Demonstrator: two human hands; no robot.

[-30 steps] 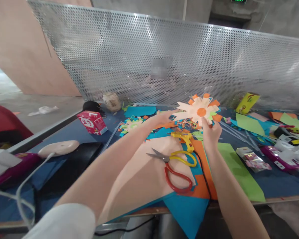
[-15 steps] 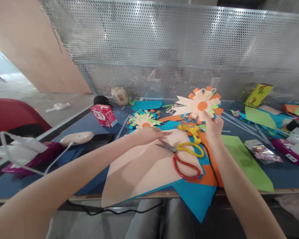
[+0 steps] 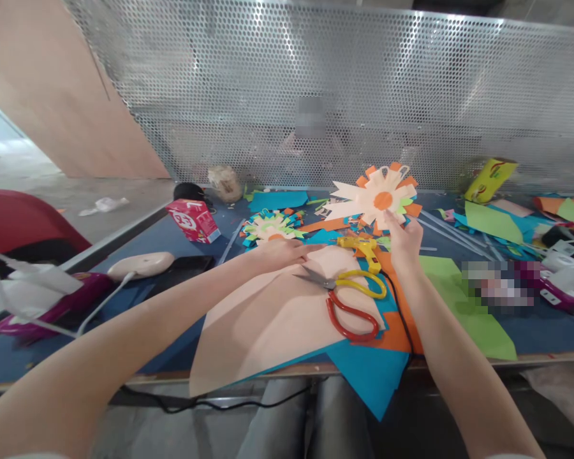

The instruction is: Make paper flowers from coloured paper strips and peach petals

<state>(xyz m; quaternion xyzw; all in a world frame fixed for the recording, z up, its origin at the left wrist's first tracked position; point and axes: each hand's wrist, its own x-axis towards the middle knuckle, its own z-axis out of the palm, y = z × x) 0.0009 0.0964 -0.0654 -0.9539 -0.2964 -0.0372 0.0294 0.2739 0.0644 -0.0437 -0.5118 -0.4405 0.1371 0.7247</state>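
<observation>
My right hand [image 3: 404, 237] holds up a paper flower [image 3: 391, 215] at its lower edge. This flower has pale peach and orange petals, an orange centre and a bit of green. My left hand [image 3: 283, 253] lies with fingers stretched over the far edge of a peach paper sheet [image 3: 256, 319], partly covering a second paper flower [image 3: 273, 224] in blue, green and peach. Scissors [image 3: 332, 284] with one yellow and one red handle rest partly open on the sheet. Just beyond them is a yellow glue gun [image 3: 363, 247] with a black cord.
Blue [image 3: 370, 370], orange and green paper [image 3: 469, 309] lies around the sheet. Clear glue sticks [image 3: 454, 233] and paper scraps are behind. A pink box [image 3: 194, 221], a dark phone [image 3: 184, 271] and purple power strips stand at the sides. A perforated metal screen [image 3: 363, 83] borders the back.
The whole view has shifted slightly left. My right hand still holds the flower up, and my left hand stays at the sheet's far edge with small finger movement.
</observation>
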